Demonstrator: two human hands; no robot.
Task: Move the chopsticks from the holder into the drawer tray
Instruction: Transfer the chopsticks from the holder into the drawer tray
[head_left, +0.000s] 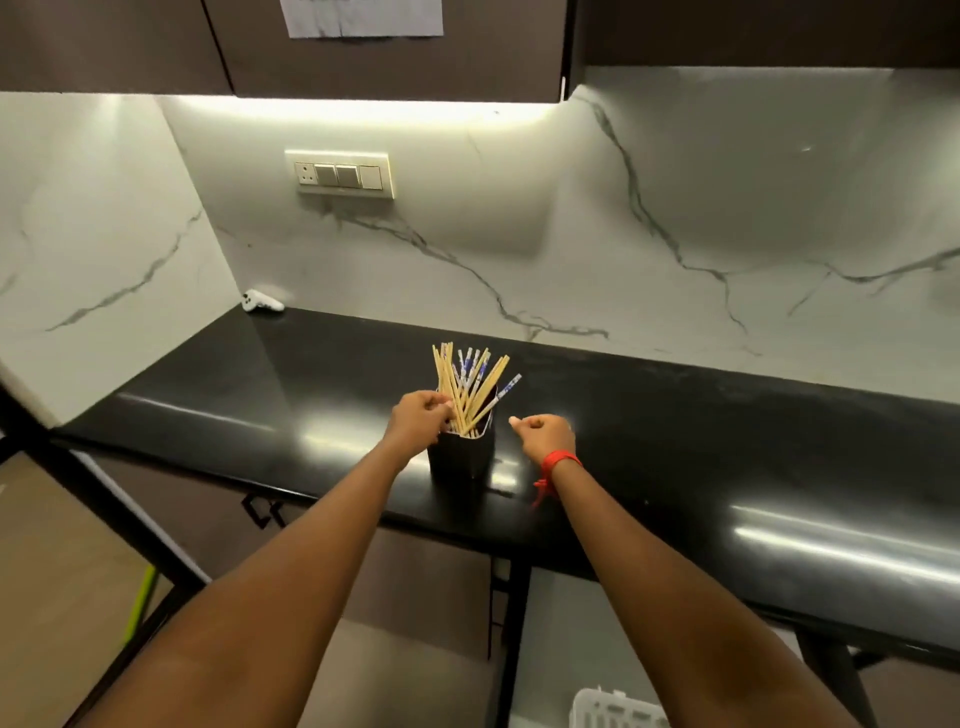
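Observation:
A black holder (460, 454) stands near the front edge of the black countertop (675, 431). Several chopsticks (470, 384) stick up out of it, most plain bamboo, some white with blue patterns. My left hand (420, 417) touches the left side of the bundle just above the holder's rim, fingers curled against the sticks. My right hand (545, 435) hovers to the right of the holder with its fingers curled in and nothing in it; a red thread circles that wrist. A white slotted tray corner (613, 707) shows at the bottom edge, below the counter.
A marble backsplash with a switch plate (340, 174) rises behind the counter. A small white object (262, 301) lies at the back left corner. Dark cabinet fronts with a handle (262, 512) sit under the counter. Upper cabinets hang overhead.

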